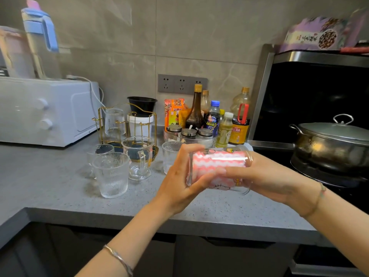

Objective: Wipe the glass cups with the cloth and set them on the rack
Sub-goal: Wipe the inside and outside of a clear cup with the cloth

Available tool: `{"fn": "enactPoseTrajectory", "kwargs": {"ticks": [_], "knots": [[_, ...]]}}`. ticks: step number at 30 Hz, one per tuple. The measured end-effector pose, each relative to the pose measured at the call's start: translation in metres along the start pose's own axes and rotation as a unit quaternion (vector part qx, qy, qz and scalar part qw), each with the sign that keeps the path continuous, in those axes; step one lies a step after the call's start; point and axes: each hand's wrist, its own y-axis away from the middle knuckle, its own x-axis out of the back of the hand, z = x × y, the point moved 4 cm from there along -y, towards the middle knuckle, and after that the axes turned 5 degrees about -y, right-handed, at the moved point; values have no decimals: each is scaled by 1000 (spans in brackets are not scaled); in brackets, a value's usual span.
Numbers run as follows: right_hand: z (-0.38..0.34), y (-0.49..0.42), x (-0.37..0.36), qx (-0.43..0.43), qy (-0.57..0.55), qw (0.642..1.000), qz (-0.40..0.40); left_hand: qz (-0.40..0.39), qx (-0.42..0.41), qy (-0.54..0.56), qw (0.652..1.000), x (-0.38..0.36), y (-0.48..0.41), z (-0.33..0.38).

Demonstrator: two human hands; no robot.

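Observation:
A clear glass cup [247, 156] with a cartoon print lies on its side above the counter. My left hand [179, 176] grips its base end. A pink-and-white cloth [217, 161] fills the inside, and the fingers of my right hand [269, 176] reach in through the mouth and hold the cloth against the glass. A gold wire rack [148, 124] stands at the back left with one glass [114, 122] upside down on it. In front of it stand two ribbed glasses [110, 174] [169, 156], a handled glass mug [138, 156] and another glass [99, 153].
A white oven [46, 112] sits at the left. Sauce bottles and jars [215, 120] crowd the back, with a black bowl on a white tub [142, 105] behind the rack. A lidded steel pot [335, 144] is on the stove at right. The counter edge [139, 216] runs below my hands.

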Motion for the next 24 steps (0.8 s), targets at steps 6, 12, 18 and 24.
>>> {"fn": "enactPoseTrajectory", "kwargs": {"ticks": [6,12,18,24], "knots": [[-13,3,12,-1,160,986,-43,-115,229,202,945,-2,-11,0],[-7,0,1,-45,216,969,-110,-316,396,431,747,-12,4,-4],[5,-14,11,-48,187,980,-44,-259,421,409,767,-14,6,-17],[8,-19,38,-17,-24,999,26,-206,412,339,820,0,3,-19]]}}
